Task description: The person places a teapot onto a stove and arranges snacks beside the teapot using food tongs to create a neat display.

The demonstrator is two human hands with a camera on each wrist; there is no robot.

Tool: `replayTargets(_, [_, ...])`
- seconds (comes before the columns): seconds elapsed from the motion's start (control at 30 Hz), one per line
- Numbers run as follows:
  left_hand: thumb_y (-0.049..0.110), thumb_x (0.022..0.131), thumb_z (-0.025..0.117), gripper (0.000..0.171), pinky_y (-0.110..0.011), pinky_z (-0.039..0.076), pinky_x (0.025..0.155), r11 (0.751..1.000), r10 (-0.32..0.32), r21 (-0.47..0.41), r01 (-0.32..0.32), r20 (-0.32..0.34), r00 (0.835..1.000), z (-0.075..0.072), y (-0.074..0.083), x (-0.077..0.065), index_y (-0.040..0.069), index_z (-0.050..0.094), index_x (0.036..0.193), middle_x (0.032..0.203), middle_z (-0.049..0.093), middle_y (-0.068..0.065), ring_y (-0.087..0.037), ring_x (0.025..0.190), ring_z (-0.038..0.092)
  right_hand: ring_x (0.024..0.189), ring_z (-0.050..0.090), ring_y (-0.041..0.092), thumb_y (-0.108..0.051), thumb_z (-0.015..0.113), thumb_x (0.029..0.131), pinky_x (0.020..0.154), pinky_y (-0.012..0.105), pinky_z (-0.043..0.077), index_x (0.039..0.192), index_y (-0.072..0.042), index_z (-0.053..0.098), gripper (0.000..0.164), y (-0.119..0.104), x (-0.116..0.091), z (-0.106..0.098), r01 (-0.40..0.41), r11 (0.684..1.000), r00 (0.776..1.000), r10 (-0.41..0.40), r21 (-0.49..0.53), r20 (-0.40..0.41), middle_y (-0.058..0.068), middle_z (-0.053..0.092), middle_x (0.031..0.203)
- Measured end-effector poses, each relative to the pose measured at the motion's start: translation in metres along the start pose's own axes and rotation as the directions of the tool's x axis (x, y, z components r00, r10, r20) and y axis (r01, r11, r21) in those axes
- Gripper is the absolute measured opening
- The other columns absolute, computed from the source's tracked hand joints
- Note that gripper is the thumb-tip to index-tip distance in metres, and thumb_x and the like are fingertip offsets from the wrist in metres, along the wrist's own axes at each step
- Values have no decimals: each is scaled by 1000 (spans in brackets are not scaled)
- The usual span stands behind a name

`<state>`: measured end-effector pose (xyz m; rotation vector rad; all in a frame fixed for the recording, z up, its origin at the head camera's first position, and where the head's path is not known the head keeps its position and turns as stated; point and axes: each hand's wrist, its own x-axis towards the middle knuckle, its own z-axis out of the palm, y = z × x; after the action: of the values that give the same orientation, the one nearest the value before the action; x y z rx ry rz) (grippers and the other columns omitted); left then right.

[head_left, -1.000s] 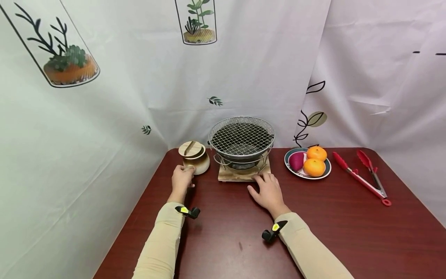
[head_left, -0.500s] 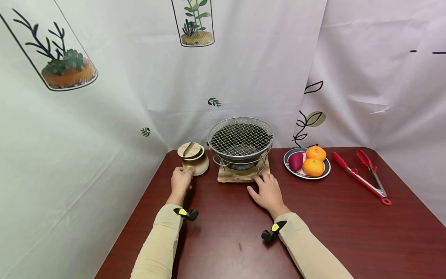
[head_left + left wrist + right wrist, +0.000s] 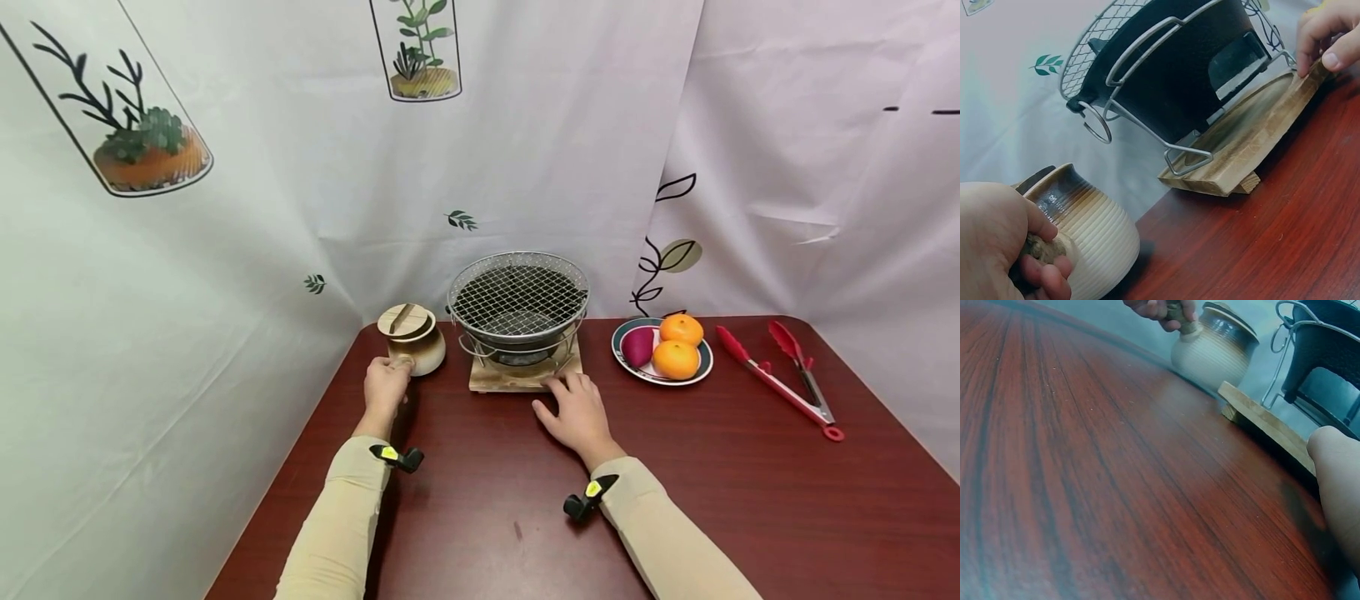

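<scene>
My left hand (image 3: 386, 390) grips the stubby handle (image 3: 1047, 249) of a ribbed cream-and-brown ceramic pot (image 3: 424, 355) at the table's back left. A round wooden lid (image 3: 405, 319) sits on the pot, off to the left, with part of the rim showing. To its right stands a round tabletop grill (image 3: 519, 300) with a wire mesh top, on a wooden base (image 3: 501, 377). My right hand (image 3: 579, 417) touches the front edge of that base with relaxed fingers, thumb spread to the side. In the right wrist view, the thumb (image 3: 1335, 462) lies against the board's edge.
Right of the grill, a plate (image 3: 701, 377) carries two oranges (image 3: 677, 360) and a purple-red oval item (image 3: 638, 347). Spread red-and-silver tongs (image 3: 783, 390) lie farther right. A patterned cloth (image 3: 555, 167) hangs right behind the dark red table (image 3: 480, 517).
The pot, held by my left hand, has shifted slightly left, away from the grill. My right hand has stayed at the base's edge.
</scene>
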<state>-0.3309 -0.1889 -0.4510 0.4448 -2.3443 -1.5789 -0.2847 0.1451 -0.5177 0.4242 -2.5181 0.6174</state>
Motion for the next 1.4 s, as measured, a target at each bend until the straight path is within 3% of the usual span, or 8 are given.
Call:
replayTargets(0.47, [20, 88, 71, 39, -27, 42, 37, 1000, 18, 4, -18, -15, 1000, -7, 14, 2, -3, 56, 116, 65, 63, -2, -12, 33, 44, 113, 49, 35, -41, 69, 90, 101, 55, 38, 120, -14, 70, 40, 1, 0, 1, -13, 1000, 1000, 13, 2, 17, 11, 56, 119])
replayTargets(0.9, [20, 86, 71, 35, -30, 46, 37, 1000, 23, -1, -23, -21, 1000, -15, 37, 12, -1, 58, 110, 62, 60, 0, -14, 35, 48, 112, 49, 34, -40, 70, 90, 99, 56, 39, 120, -13, 71, 40, 1, 0, 2, -6, 1000, 1000, 6, 8, 2, 11, 56, 119])
replayTargets(1.13, [18, 87, 71, 35, -32, 49, 40, 999, 18, -37, -18, 1, 1000, -18, 47, 15, -2, 59, 112, 63, 60, -1, -12, 41, 50, 114, 49, 34, -41, 68, 91, 101, 55, 38, 121, -14, 71, 40, 4, -1, 2, -19, 1000, 1000, 19, -4, 22, 11, 56, 120])
replayTargets(1.4, [19, 89, 69, 39, -31, 48, 40, 999, 28, -40, -29, -17, 999, -23, 53, 17, -3, 57, 118, 68, 62, -3, -12, 40, 49, 116, 48, 34, -41, 65, 93, 103, 54, 37, 123, -15, 70, 40, 4, 1, 4, -31, 1000, 999, 31, -3, 43, 11, 56, 123])
